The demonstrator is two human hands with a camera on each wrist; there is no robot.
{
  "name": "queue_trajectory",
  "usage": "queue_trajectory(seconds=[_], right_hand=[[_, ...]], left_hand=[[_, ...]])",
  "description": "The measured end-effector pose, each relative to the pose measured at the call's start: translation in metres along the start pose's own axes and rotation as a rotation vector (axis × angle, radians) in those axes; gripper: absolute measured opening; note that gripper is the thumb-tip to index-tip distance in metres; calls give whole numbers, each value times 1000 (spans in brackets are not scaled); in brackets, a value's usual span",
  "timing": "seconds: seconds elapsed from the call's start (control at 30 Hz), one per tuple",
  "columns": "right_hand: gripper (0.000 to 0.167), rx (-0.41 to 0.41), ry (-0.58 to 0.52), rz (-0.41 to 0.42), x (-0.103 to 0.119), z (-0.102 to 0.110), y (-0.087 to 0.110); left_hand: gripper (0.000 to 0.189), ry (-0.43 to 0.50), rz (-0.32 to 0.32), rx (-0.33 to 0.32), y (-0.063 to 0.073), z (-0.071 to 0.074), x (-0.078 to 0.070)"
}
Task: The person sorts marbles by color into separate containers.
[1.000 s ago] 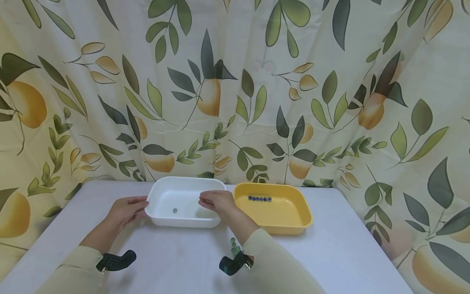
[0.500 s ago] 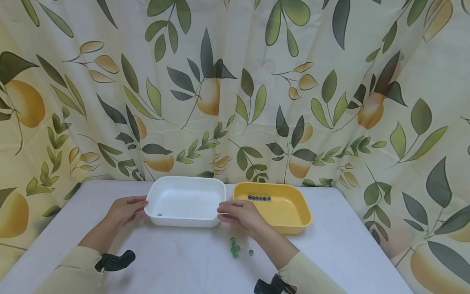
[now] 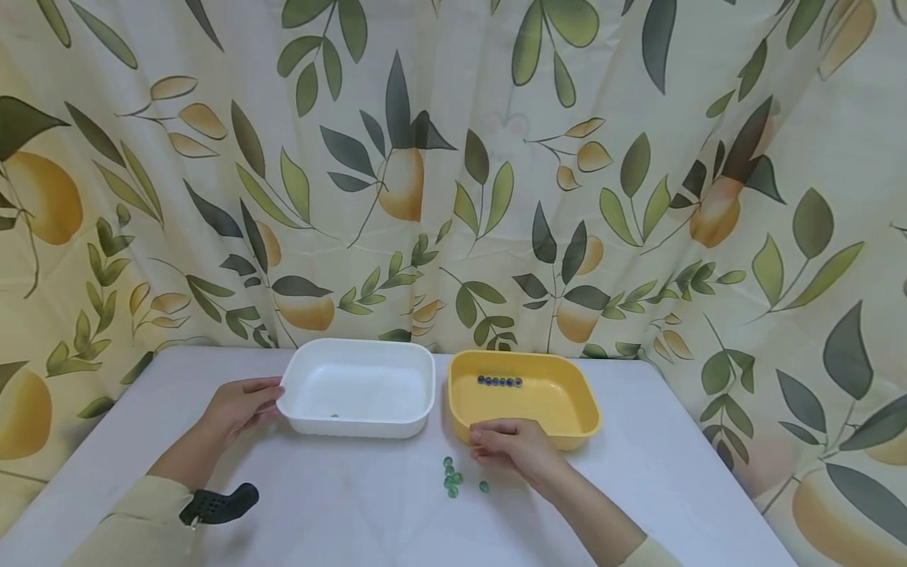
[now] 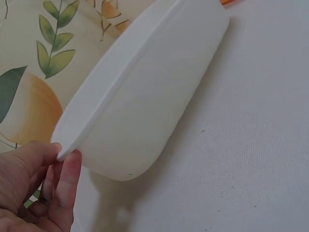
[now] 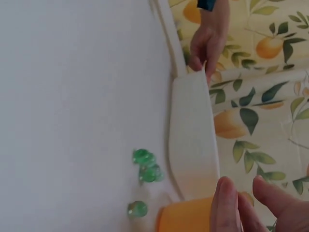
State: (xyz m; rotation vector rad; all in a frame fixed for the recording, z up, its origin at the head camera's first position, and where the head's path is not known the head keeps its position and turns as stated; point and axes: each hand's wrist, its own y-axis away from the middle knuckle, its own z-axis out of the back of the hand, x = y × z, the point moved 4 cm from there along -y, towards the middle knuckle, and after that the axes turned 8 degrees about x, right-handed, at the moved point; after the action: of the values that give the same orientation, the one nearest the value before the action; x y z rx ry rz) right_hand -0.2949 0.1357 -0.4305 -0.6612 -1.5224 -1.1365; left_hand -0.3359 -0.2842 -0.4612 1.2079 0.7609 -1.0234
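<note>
A white plastic basin stands on the table, and my left hand pinches its left rim between thumb and fingers. Inside it, low near the front wall, a small greenish marble is partly hidden. My right hand is over the front edge of a yellow basin, fingers extended and thumb apart in the right wrist view, with nothing visible between them. Several dark blue marbles lie in a row in the yellow basin. On the table nearby sit several green marbles, with a single green marble apart from them.
The two basins stand side by side with a narrow gap near the back of the white-covered table. A curtain printed with leaves and fruit hangs right behind the table.
My right hand has gone from above the white basin, rightward and nearer, to the yellow basin's front edge. The marble in the white basin has rolled left, then back right. My left hand stays put.
</note>
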Motion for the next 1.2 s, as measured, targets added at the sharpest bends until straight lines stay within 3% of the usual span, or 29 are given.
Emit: queue_trajectory(seconds=[0.5, 0.87, 1.07, 1.2], right_hand=[[38, 10, -33, 17, -35, 22, 9], [36, -64, 53, -11, -54, 20, 12], [32, -79, 126, 18, -61, 20, 11], [28, -91, 233, 52, -63, 17, 11]], left_hand=[[56, 0, 3, 3, 2, -1, -2], [57, -9, 18, -6, 5, -2, -3], [58, 11, 10, -1, 4, -1, -3], [58, 14, 15, -4, 3, -1, -2]])
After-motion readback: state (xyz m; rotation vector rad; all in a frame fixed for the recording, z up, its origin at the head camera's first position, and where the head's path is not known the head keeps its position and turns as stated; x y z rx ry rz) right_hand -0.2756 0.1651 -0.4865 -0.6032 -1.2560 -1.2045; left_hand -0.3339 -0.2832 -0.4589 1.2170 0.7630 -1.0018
